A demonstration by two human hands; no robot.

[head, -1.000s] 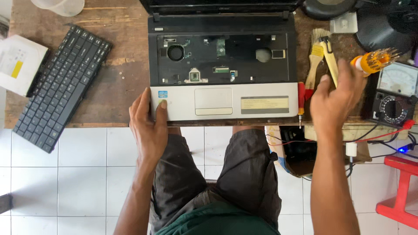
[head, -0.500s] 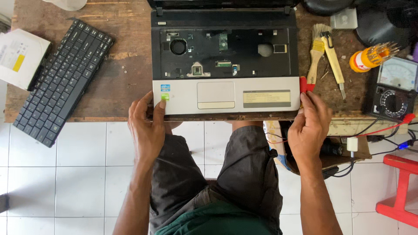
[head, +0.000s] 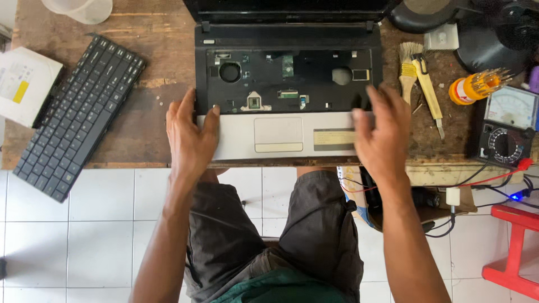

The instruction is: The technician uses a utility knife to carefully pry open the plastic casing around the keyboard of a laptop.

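A laptop (head: 286,84) with its keyboard taken out lies open on a worn wooden bench (head: 151,62), showing the black inner tray above a silver palm rest (head: 281,134). My left hand (head: 191,134) lies flat on the palm rest's left corner, fingers spread, thumb on the silver edge. My right hand (head: 382,134) is blurred over the right corner of the palm rest, fingers apart; I cannot tell whether it grips the edge. The detached black keyboard (head: 78,118) lies slanted at the left.
A white optical drive (head: 25,84) sits at the far left. Right of the laptop are a brush (head: 409,70), a yellow-handled tool (head: 429,92), an orange holder of screwdriver bits (head: 477,85) and a multimeter (head: 508,129). Wires hang below the bench; a red stool (head: 514,247) stands right.
My right hand came down from the tools at the right to the laptop's front right corner, then up onto the palm rest. My left hand slid further up the left corner.
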